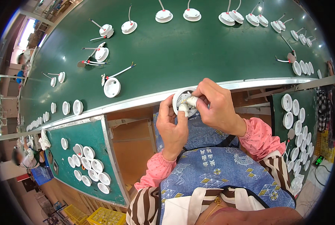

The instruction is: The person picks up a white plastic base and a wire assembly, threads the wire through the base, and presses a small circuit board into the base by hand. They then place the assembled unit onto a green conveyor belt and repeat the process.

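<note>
Over the table's front edge, my left hand (172,129) grips a shallow white round lamp housing (178,99), its hollow side with small holes facing me. The left thumb, in a white finger cover, presses on the inside of the housing. My right hand (217,107) is closed in a pinch at the housing's right side. A white-covered fingertip of it reaches inside; what it pinches, if anything, is hidden. On the green table to the left lies another white housing (112,87), next to a white cable (120,72) with bared wire ends.
White housings with upright cables (164,15) line the far side of the green table (167,52). Lower side tables hold more white cups: a left group (97,165) and a right group (288,120). Yellow crates (106,216) stand on the floor. Other people are at the far left.
</note>
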`<state>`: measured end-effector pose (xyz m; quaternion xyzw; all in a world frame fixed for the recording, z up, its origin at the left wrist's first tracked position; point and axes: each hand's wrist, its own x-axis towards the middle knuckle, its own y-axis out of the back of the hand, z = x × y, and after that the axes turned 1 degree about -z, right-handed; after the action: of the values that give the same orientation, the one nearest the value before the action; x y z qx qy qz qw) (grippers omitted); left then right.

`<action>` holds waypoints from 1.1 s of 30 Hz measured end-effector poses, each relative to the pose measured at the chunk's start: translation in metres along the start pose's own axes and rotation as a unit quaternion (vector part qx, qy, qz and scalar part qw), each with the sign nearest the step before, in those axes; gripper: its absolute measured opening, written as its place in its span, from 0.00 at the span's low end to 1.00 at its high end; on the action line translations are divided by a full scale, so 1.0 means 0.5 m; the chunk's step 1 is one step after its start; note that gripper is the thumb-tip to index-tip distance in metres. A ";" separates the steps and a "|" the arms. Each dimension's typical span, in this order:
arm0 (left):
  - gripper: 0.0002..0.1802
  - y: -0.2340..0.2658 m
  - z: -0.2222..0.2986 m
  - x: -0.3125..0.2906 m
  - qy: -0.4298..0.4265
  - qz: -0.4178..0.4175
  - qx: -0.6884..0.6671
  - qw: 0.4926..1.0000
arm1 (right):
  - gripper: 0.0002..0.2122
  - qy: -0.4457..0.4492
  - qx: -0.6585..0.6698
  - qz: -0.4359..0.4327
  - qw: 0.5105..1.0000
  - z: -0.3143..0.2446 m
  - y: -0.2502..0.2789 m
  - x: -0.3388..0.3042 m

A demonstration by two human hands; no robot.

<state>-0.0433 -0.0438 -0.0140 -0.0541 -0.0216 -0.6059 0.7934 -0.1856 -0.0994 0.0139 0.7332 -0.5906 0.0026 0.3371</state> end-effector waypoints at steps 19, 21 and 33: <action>0.20 0.001 0.000 0.010 0.009 -0.027 -0.083 0.996 | 0.18 -0.004 0.018 -0.081 0.997 -0.022 0.016 0.003; 0.18 0.005 0.000 0.012 0.003 -0.032 -0.061 0.998 | 0.17 -0.004 0.017 -0.076 0.997 -0.031 0.016 0.003; 0.30 0.002 0.022 0.028 -0.112 -0.025 0.163 0.980 | 0.09 -0.172 0.294 0.044 0.939 0.013 -0.034 -0.017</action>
<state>-0.0384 -0.0559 -0.0017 0.0096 -0.2100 -0.6037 0.7690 -0.1760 -0.0938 -0.0030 0.7621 -0.6441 0.0654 -0.0007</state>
